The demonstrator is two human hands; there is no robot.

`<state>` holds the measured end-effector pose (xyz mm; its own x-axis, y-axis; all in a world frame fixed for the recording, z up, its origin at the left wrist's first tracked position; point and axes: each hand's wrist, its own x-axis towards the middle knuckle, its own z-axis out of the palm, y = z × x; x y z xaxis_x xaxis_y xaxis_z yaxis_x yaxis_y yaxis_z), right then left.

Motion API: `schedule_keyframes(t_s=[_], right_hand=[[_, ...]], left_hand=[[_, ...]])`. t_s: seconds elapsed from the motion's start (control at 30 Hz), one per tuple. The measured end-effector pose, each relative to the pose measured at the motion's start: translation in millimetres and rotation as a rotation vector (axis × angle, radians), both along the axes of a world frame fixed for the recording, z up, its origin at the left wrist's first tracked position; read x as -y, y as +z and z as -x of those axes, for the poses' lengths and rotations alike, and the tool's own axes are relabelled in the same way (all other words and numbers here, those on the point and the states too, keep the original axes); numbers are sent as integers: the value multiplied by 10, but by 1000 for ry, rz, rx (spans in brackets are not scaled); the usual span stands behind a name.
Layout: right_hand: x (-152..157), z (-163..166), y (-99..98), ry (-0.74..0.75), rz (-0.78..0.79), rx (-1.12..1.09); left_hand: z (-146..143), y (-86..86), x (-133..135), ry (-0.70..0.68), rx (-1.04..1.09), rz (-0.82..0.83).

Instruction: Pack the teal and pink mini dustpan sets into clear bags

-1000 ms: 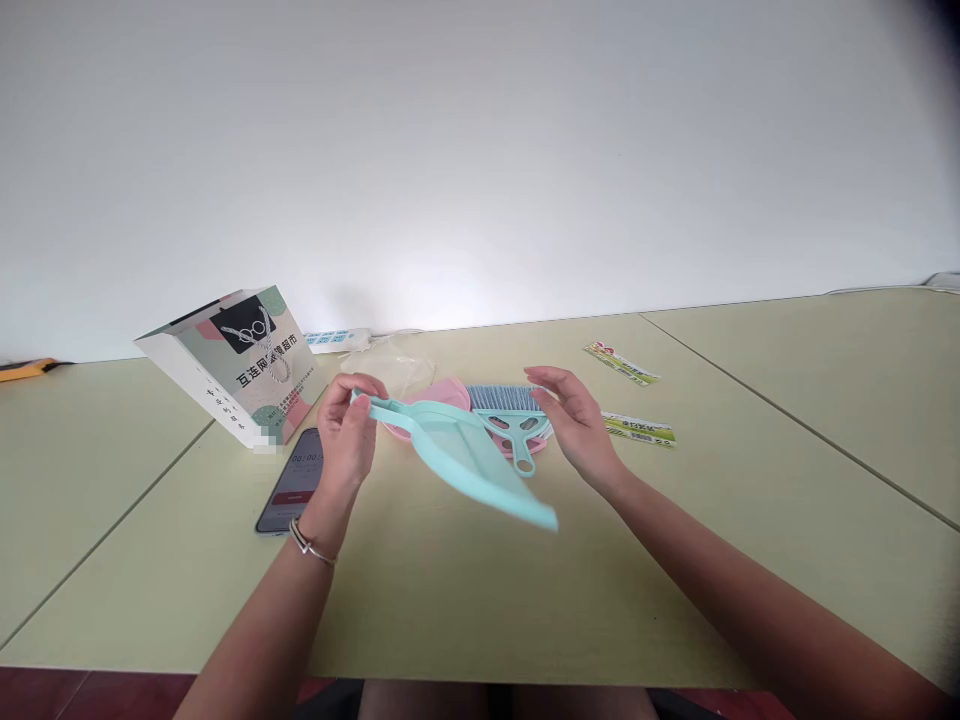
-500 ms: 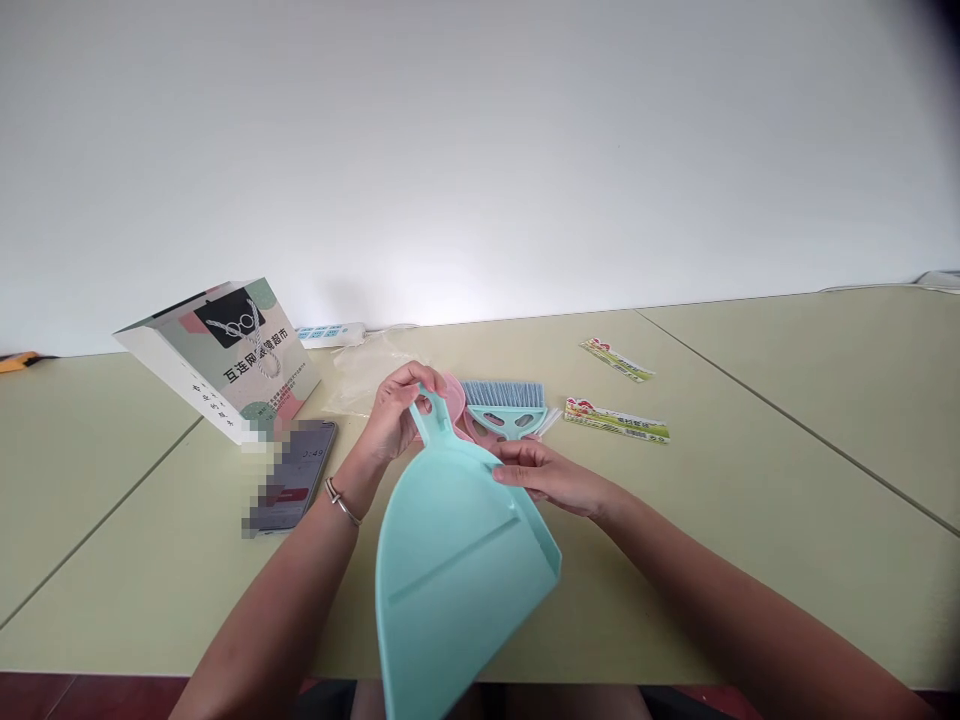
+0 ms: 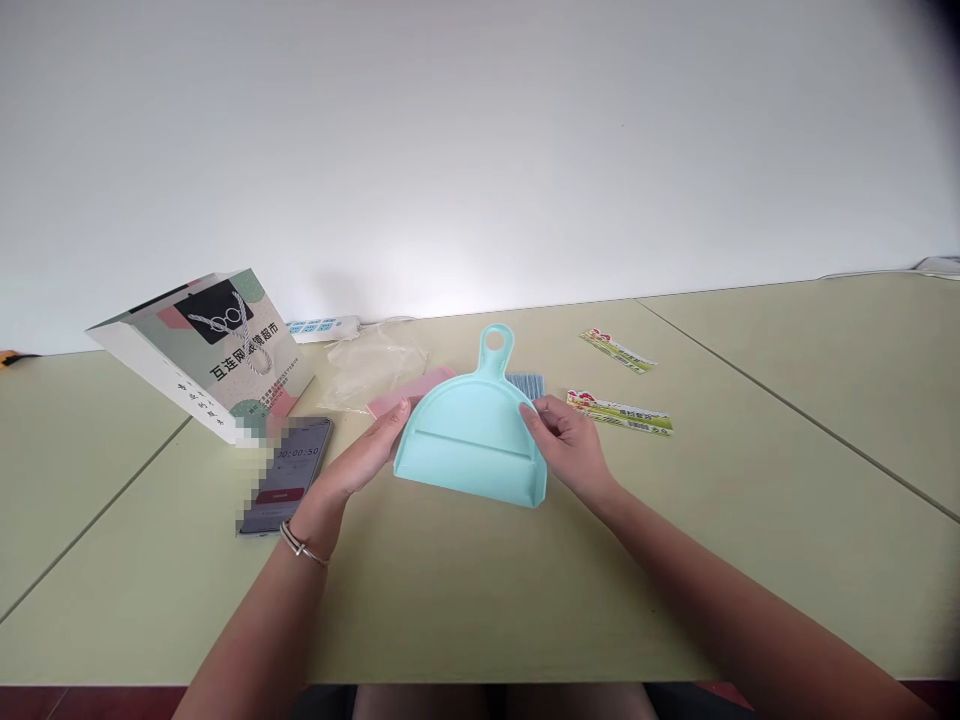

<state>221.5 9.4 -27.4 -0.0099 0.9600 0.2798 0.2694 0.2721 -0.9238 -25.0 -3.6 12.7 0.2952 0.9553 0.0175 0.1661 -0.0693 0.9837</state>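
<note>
At frame centre, your right hand (image 3: 574, 446) pinches the right edge of a mint-green, half-round plastic dustpan (image 3: 474, 425); your left hand (image 3: 375, 446) touches its left edge, fingers mostly hidden, grip indeterminable.

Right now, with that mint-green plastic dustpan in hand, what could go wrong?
Slip: the left hand, its hold partly hidden, lies along one edge of the mint-green plastic dustpan; that side may slip while the right hand grips the other.
Knock: the blue-bristled brush shows partly behind and could get bumped.
</note>
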Motion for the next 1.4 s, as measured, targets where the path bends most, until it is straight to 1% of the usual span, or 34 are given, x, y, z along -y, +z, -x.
schedule_keyframes(t_s=[0.07,0.17,0.23,0.3,0.33,0.4,0.43,0.5,0.53,0.6,0.67,0.7,0.77,0.83,0.9,1.0,1.07,1.17,1.23,1.3,1.4], right_hand=[[-3,15,-40,12,-16,49],[-10,22,-65,69,-16,51],[-45,-18,-57,113,-19,23],[-117,-101,-52,100,-26,57],[-165,-155,-57,70,-40,119],[-265,-270,-94,24,-112,323],[-310,-322,-123,30,-163,445],[-371,-401,-187,109,-234,668],[-384,-426,-214,162,-238,756],[-377,-452,-243,277,-193,877],[-342,-461,-236,373,-137,922],[-322,-463,-224,396,-122,923],[-293,-469,-195,392,-119,903],[-289,-483,-181,353,-146,870],[-311,-503,-186,331,-203,847],[-355,-533,-198,338,-283,834],[-364,-543,-189,353,-284,829],[-335,-529,-159,380,-240,819],[-312,-506,-153,384,-246,828],[-310,-484,-165,369,-307,848],[-349,-479,-187,301,-493,807]], left_hand=[[-31,17,35,16,-81,-31],[-87,-2,46,87,-154,-35],[-93,-39,17,170,-149,-50],[-59,-74,-33,302,-103,-70],[-31,-88,-60,374,-64,-71],[28,-106,-110,502,38,-67],[50,-113,-130,548,84,-66],[69,-129,-154,602,135,-74],[64,-139,-158,609,141,-85],[38,-160,-158,584,134,-94],[6,-183,-154,545,133,-95],[-6,-193,-152,531,136,-97],[-22,-213,-153,515,144,-100],[-30,-229,-155,508,151,-102],[-37,-240,-156,506,157,-96],[-49,-243,-154,515,166,-87],[-53,-239,-153,524,176,-90],[-55,-233,-157,528,198,-88],[-56,-232,-163,530,211,-85],[-56,-234,-168,536,215,-88],[-52,-234,-173,557,221,-88]])
